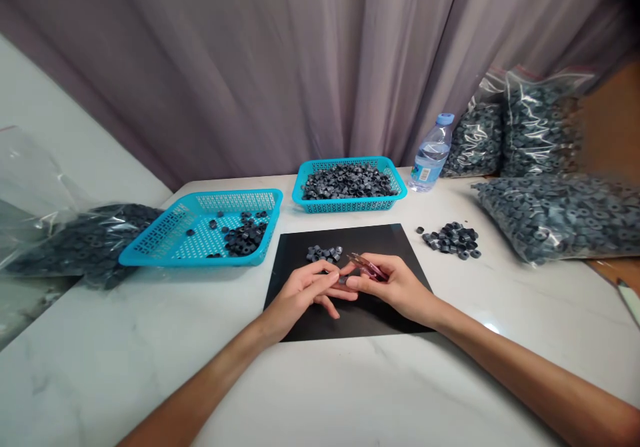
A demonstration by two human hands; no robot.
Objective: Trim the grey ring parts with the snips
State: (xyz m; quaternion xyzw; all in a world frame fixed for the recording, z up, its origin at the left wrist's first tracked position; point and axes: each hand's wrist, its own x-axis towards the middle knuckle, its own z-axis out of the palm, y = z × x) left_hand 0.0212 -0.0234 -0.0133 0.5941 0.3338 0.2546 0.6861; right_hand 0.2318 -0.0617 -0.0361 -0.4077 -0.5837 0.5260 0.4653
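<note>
Over the black mat, my two hands meet. My left hand pinches a small dark grey ring-shaped part, its lower fingers spread loosely. The thumb and index fingertip of my right hand reach the same part from the right. Small snips with reddish handles lie in my right palm, their metal tips pointing left and away from me. Just beyond my fingers, a little pile of the same grey parts rests on the mat.
A blue basket with some parts stands left; a fuller blue basket stands behind the mat. Right of the mat lie loose parts. A water bottle, bags of parts at right and another bag at left surround the table.
</note>
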